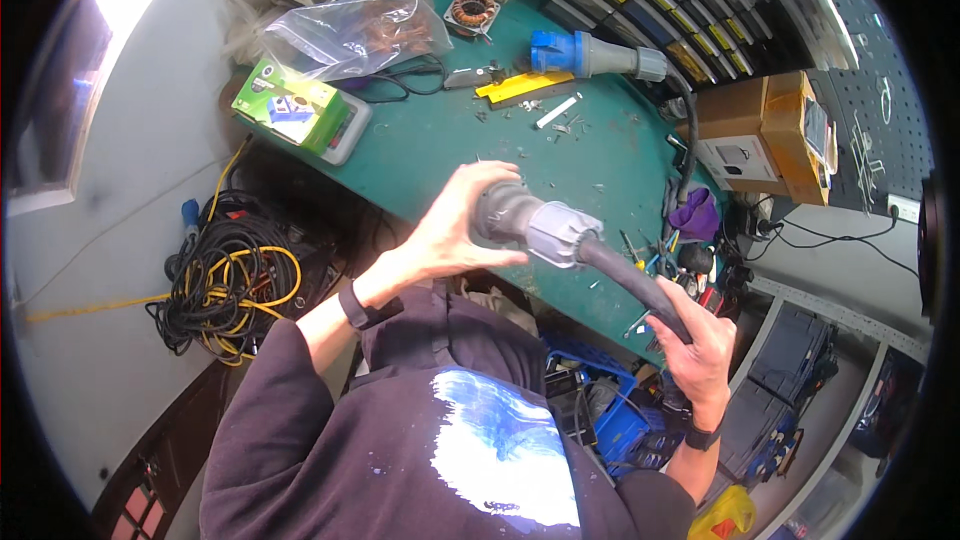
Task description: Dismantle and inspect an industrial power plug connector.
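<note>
My left hand [450,224] is curled around the grey body of an industrial power connector [510,212], thumb below it and fingers over its top. A ribbed light-grey gland nut [563,234] sits at the connector's cable end. From the nut a thick black cable [632,278] runs down to the right, where my right hand [694,342] is closed around it. Both hands are above the near edge of the green workbench [400,155]. Part of the connector's front end is hidden behind my left fingers. Another industrial connector [585,53], blue and grey, lies at the bench's far side on its own cable.
A yellow tool [528,88], a white strip [558,111] and small metal bits lie mid-bench. A green box [288,110] and a clear plastic bag [350,32] stand at the left, a cardboard box [765,130] at the right. Coiled cables [225,280] hang lower left.
</note>
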The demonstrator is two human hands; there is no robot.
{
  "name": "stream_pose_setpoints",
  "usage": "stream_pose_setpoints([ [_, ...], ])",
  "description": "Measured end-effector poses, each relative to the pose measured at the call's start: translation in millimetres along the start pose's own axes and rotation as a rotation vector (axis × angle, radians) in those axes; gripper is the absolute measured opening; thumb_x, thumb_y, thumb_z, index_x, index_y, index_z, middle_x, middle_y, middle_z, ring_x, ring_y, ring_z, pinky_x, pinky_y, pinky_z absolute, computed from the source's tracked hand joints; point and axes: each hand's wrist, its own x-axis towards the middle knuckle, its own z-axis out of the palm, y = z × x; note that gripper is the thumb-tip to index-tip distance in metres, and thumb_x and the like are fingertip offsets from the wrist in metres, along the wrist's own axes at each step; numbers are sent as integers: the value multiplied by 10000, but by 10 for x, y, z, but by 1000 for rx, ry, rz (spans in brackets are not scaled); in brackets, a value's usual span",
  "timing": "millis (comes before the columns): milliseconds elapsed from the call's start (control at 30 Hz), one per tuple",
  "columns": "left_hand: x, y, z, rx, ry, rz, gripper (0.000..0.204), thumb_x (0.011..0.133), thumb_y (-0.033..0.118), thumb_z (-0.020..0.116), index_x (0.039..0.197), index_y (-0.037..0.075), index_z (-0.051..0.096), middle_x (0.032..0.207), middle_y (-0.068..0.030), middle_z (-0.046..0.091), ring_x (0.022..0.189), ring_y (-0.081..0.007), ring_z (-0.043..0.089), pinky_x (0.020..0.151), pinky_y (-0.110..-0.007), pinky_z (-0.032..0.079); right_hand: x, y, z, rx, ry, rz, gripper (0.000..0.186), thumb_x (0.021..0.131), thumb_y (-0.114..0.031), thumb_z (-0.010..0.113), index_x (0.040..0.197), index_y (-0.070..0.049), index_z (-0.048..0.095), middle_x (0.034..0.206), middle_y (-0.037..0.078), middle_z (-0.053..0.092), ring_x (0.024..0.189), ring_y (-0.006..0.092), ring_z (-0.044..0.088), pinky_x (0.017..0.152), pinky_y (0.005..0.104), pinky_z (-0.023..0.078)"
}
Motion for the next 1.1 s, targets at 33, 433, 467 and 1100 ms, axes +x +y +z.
stream_pose_setpoints([
  [33,-42,-60,-46,-20,10,-112,905,746,322,932,1476,96,448,1499,-127,506,1453,-274,438,1264,-477,252,-62,4,-53,3,24,27,491,768,-76,863,1237,-21,725,898,153,758,701,255,737,644,321,552],
  [433,266,-280,406,-1000,-67,-809,676,1057,600,473,1428,44,572,1396,-135,602,1242,-242,580,1052,-473,492,-815,121,-195,87,311,271,490,900,-215,829,1289,41,679,980,81,750,801,105,646,780,260,507],
  [467,347,-242,408,-1010,-78,-766,659,1066,586,467,1394,30,602,1345,-123,640,1204,-219,603,1027,-450,510,-866,141,-193,87,306,307,470,901,-205,828,1275,41,683,963,69,747,801,99,640,775,259,507],
  [1100,605,1069,312,-137,-615,-193,470,850,64,735,1298,-30,627,1199,-179,730,1115,-242,712,1030,-381,537,-2034,652,635,50,550,796,94,900,-32,716,862,29,656,633,159,486,594,99,445,574,331,436],
])
